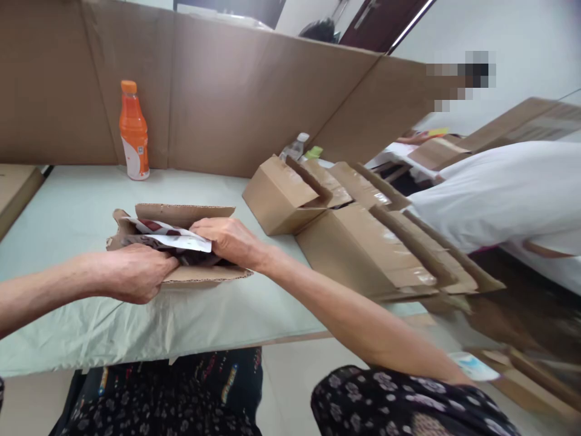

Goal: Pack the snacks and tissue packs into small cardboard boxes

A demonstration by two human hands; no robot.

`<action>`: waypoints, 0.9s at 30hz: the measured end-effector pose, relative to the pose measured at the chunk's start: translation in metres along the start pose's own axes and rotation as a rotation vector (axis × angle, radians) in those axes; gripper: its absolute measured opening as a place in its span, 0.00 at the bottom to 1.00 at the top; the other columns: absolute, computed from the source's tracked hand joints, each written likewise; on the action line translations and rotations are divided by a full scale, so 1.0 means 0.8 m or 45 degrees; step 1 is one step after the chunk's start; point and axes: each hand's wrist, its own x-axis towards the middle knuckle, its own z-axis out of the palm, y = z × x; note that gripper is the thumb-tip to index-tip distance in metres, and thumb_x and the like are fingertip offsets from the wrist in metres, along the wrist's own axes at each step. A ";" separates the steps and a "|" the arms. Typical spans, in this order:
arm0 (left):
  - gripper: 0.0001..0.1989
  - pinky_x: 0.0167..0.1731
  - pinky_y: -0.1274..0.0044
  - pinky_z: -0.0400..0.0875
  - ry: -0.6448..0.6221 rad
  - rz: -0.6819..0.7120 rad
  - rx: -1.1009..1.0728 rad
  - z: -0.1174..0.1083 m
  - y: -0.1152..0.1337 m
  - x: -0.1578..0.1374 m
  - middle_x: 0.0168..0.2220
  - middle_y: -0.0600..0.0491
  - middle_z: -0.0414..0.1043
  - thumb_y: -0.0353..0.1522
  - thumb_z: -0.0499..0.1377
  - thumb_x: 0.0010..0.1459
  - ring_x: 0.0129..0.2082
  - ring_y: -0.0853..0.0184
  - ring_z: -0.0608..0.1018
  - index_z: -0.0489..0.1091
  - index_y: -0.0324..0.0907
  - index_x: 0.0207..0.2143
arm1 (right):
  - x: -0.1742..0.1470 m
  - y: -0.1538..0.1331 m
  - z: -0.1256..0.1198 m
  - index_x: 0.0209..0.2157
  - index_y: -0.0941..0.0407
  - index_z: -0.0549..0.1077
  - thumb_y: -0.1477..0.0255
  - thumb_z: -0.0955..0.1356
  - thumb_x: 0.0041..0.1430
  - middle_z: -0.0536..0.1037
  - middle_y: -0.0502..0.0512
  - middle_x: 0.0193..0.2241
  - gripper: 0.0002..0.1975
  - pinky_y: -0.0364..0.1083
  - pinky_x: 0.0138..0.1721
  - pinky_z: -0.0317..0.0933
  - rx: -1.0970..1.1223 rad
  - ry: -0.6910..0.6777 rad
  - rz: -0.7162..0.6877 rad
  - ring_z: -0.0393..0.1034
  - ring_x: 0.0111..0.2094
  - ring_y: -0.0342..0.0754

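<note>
A small open cardboard box [185,212] stands on the pale table cover with its flaps up. Inside it sits a white plastic packet [193,242] with dark red print, its top edge poking above the box. My right hand [229,239] pinches the packet's right end. My left hand [140,272] is curled over the near left side of the box, fingertips down inside; what they grip is hidden. Dark contents show between the packet and the near flap, too shaded to name.
An orange drink bottle [134,133] stands behind the box against a tall cardboard screen [254,91]. Several open cardboard boxes [358,242] are grouped at right, with a clear bottle [297,147] behind them. A person in a white shirt [512,194] is at far right.
</note>
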 end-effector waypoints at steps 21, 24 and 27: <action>0.13 0.44 0.62 0.76 0.297 0.064 0.159 0.017 0.000 -0.038 0.42 0.44 0.80 0.26 0.54 0.62 0.42 0.52 0.81 0.75 0.41 0.46 | -0.002 -0.014 -0.016 0.50 0.58 0.77 0.69 0.70 0.68 0.84 0.63 0.38 0.12 0.51 0.42 0.57 -0.392 -0.224 0.203 0.75 0.42 0.57; 0.18 0.58 0.58 0.73 0.662 0.087 0.136 0.038 -0.003 -0.056 0.56 0.43 0.77 0.28 0.53 0.65 0.57 0.50 0.77 0.73 0.45 0.54 | -0.013 -0.015 -0.034 0.49 0.58 0.77 0.68 0.69 0.69 0.84 0.65 0.41 0.11 0.53 0.45 0.58 -0.324 0.024 0.222 0.76 0.42 0.57; 0.27 0.67 0.52 0.64 1.045 -0.021 0.095 0.064 -0.008 -0.067 0.71 0.46 0.61 0.31 0.55 0.67 0.70 0.47 0.65 0.61 0.53 0.67 | -0.034 -0.007 -0.041 0.47 0.58 0.79 0.67 0.67 0.70 0.84 0.64 0.42 0.12 0.54 0.47 0.61 -0.216 0.185 0.247 0.77 0.42 0.57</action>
